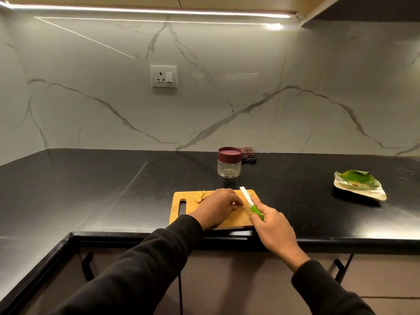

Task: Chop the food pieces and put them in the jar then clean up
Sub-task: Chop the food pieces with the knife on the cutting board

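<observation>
A green-handled knife (251, 204) is being gripped in the right hand (271, 226), fingers curled round the handle, with the pale blade angled up and away over the right part of the wooden chopping board (181, 214). The left hand (217, 206) is being laid on the board, fingers curled down over a food piece that is mostly hidden beneath them; whether it is being pinched or only steadied cannot be told. A few tan, already sliced pieces (201, 196) are lying near the board's far left edge. Just beyond the board, the clear jar (229, 165) is standing with its maroon lid still on, a checked cloth (248, 153) behind it. Well apart to the right, a leaf-lined plate (360, 185) is holding what looks like 1 more small piece.

Chopping appears to be the step under way. For a clean cut, the left fingertips should be kept tucked back from the blade line, and the blade should be brought down squarely beside them.
</observation>
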The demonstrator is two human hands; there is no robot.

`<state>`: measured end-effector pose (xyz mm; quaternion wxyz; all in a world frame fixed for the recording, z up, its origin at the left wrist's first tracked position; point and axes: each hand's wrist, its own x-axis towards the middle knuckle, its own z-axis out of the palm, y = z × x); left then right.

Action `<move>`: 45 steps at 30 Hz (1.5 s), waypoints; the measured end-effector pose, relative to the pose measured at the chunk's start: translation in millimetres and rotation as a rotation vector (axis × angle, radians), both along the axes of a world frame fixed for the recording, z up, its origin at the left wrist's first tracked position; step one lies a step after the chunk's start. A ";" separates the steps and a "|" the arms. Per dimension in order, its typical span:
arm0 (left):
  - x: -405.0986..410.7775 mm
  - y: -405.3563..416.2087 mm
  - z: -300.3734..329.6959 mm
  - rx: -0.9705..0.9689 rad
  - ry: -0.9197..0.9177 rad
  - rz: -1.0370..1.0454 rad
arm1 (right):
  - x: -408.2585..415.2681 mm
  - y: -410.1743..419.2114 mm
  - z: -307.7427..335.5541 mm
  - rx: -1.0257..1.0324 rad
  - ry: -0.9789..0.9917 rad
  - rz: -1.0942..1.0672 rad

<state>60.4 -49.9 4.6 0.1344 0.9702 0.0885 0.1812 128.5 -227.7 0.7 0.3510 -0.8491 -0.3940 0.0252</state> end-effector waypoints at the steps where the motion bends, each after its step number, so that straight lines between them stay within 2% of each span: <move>1: -3.6 2.7 -1.1 0.000 -0.011 0.008 | -1.9 -0.3 1.2 -0.010 -0.010 -0.001; 7: -36.8 15.1 -6.0 0.030 -0.074 0.064 | -12.1 -1.0 7.7 -0.120 -0.135 0.002; 12: -56.3 22.2 -9.9 0.047 -0.133 0.099 | -35.1 0.6 9.3 -0.123 -0.170 0.118; 17: -65.3 26.2 -10.9 0.029 -0.135 0.073 | -51.3 2.1 7.8 -0.137 -0.243 0.120; 28: -66.6 26.1 -4.0 0.091 -0.125 0.004 | -55.0 -2.3 4.2 -0.247 -0.300 0.145; 45: -67.5 27.4 -3.0 0.191 -0.126 -0.025 | -54.9 16.6 13.3 -0.290 -0.339 0.238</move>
